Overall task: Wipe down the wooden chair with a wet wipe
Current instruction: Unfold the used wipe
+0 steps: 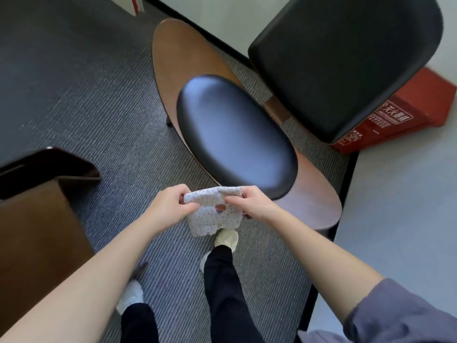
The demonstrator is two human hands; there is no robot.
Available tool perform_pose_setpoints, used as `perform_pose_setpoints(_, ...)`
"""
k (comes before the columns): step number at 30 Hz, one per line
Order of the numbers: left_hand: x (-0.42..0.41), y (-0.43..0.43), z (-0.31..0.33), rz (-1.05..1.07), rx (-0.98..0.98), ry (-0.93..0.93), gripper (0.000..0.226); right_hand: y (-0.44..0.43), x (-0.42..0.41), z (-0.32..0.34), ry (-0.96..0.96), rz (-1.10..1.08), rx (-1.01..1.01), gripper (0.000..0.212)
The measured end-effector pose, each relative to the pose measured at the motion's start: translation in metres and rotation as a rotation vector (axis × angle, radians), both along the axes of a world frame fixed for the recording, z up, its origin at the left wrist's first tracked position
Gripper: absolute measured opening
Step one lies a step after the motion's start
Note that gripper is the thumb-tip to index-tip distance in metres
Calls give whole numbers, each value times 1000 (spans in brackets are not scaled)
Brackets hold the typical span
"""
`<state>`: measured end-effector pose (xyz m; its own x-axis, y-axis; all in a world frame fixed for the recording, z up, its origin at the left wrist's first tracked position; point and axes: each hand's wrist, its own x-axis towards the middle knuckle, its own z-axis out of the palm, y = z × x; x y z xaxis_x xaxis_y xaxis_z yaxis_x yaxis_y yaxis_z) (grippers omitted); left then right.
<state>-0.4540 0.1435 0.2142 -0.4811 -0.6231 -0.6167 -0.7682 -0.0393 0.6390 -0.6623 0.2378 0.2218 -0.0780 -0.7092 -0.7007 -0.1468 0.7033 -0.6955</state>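
Observation:
The wooden chair (170,60) stands in front of me, a wide brown wooden seat shell with a black oval cushion (235,132) on it and a black padded backrest (341,58) at the upper right. I hold a white wet wipe (212,216) with small dots in the air just in front of the chair's near edge. My left hand (170,206) pinches its upper left corner and my right hand (249,204) pinches its upper right edge. The wipe hangs partly bunched between them, apart from the wood.
A red box with white lettering (395,115) lies behind the chair by the white wall. A dark wooden table or second chair (37,214) fills the left side. My feet in light slippers (227,238) stand on grey striped carpet.

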Motion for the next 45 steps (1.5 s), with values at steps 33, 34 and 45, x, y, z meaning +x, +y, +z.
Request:
perform_pose_setpoints(33,492,16,-201,-417,-818,-288,54,-60,466,-199,702,1097,-342,53)
perform_pose_setpoints(34,495,30,-208,-476,-766,-309,59,-50,465,-201,698,1224,-243,60)
perform_pose_setpoints(45,478,35,-219,-499,-635,-516,85,-39,493,-222,914,1322,-275,70)
